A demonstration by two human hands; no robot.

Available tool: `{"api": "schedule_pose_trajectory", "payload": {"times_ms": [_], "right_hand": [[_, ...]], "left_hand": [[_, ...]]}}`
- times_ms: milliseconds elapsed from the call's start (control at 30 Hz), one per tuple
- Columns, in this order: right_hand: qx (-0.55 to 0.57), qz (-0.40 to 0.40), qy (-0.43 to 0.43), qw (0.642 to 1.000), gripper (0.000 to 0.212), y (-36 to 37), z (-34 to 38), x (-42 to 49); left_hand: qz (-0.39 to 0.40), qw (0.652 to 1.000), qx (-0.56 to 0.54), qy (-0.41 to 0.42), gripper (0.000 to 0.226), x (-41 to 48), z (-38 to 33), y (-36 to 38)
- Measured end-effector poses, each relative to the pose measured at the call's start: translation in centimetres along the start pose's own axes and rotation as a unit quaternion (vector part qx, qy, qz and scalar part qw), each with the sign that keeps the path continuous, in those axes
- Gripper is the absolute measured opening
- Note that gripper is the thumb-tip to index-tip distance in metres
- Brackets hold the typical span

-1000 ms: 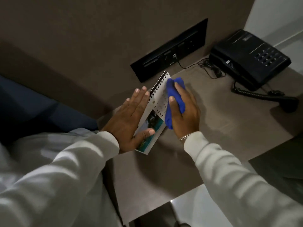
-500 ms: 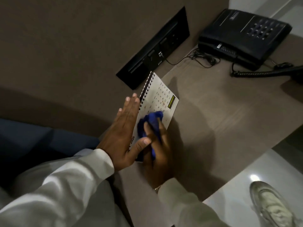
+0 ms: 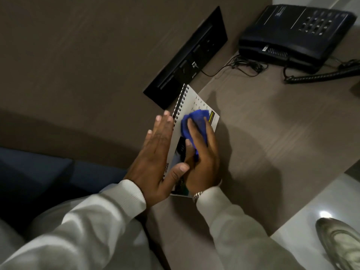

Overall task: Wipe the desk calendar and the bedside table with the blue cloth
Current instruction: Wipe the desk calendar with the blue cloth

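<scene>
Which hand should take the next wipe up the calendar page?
Right. The right hand already presses the bunched blue cloth on the white spiral-bound desk calendar; the left hand lies flat along its spiral edge, steadying it.

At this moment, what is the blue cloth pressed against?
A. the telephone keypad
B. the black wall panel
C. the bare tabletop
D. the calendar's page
D: the right hand holds the blue cloth bunched on the white page of the desk calendar, while the left hand steadies its spiral edge.
</scene>
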State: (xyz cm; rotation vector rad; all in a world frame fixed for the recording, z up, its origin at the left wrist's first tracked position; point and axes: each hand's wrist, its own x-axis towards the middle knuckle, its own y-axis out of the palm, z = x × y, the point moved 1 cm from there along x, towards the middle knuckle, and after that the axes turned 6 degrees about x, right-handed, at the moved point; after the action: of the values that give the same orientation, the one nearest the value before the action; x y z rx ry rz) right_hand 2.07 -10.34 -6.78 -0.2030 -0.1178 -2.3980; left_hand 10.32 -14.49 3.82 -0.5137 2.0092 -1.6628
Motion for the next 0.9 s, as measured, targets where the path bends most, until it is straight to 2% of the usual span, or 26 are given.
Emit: {"api": "schedule_pose_trajectory", "payload": {"times_ms": [167, 300, 400, 467, 633, 733, 900], "right_hand": [[-0.044, 0.02, -0.062, 0.997, 0.044, 0.2, 0.0, -5.8], [-0.027, 0.01, -0.081, 0.996, 0.052, 0.5, -0.3, -5.0], [0.04, 0.012, -0.063, 0.997, 0.047, 0.5, 0.0, -1.4], [0.064, -0.015, -0.047, 0.997, 0.041, 0.5, 0.1, 1.3], [0.019, -0.059, 0.013, 0.998, 0.04, 0.7, -0.6, 2.3], [-0.009, -0.039, 0.057, 0.998, 0.043, 0.1, -0.9, -1.1], [0.038, 0.004, -0.002, 0.999, 0.041, 0.0, -0.1, -2.4]], "left_hand": [[-0.002, 1.0, 0.005, 0.004, 0.09, -0.1, 0.1, 0.0], [-0.004, 1.0, 0.007, 0.007, 0.089, 0.1, 0.1, 0.0], [-0.009, 1.0, 0.01, 0.008, 0.088, -0.1, 0.1, 0.1], [-0.009, 1.0, 0.012, 0.007, 0.089, 0.0, 0.0, 0.0], [-0.004, 0.999, 0.036, 0.0, 0.091, 0.1, -0.3, -0.2], [0.0, 0.998, 0.056, -0.004, 0.09, 0.2, -0.3, -0.2], [0.0, 0.998, 0.065, -0.001, 0.088, 0.2, 0.0, 0.0]]}}
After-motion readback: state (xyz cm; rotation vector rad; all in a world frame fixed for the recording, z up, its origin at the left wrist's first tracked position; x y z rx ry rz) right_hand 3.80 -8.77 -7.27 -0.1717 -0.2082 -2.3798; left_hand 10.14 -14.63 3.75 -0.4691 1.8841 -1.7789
